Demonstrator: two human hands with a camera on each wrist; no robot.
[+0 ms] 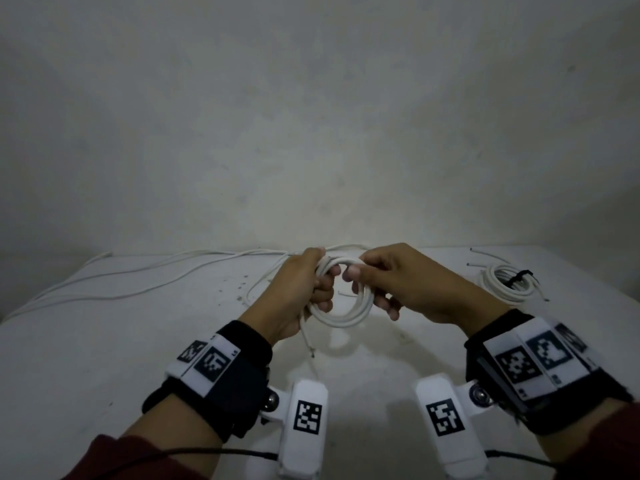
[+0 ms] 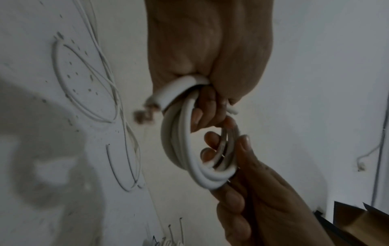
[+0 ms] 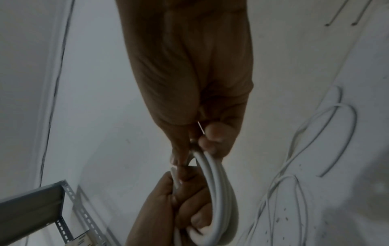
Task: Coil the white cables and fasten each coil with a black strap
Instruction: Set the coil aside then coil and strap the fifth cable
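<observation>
We hold both hands raised side by side above the desk (image 1: 145, 344), wrists bent inward. Our left hand (image 1: 298, 289) has its fingers curled through the white cable coil (image 1: 346, 315), gripping its left side; our right hand (image 1: 408, 282) pinches the coil's upper right between thumb and fingers. The coil hangs between them, clear of the desk.

The left wrist view shows a frayed cable end (image 2: 145, 114) sticking out beside our palm. The right wrist view shows a perforated metal shelf frame (image 3: 69, 199) by the wall.

Loose white cables (image 1: 138, 275) trail across the desk's far left. A finished coil (image 1: 505, 284) with a black strap (image 1: 519, 276) lies at far right, well apart.
</observation>
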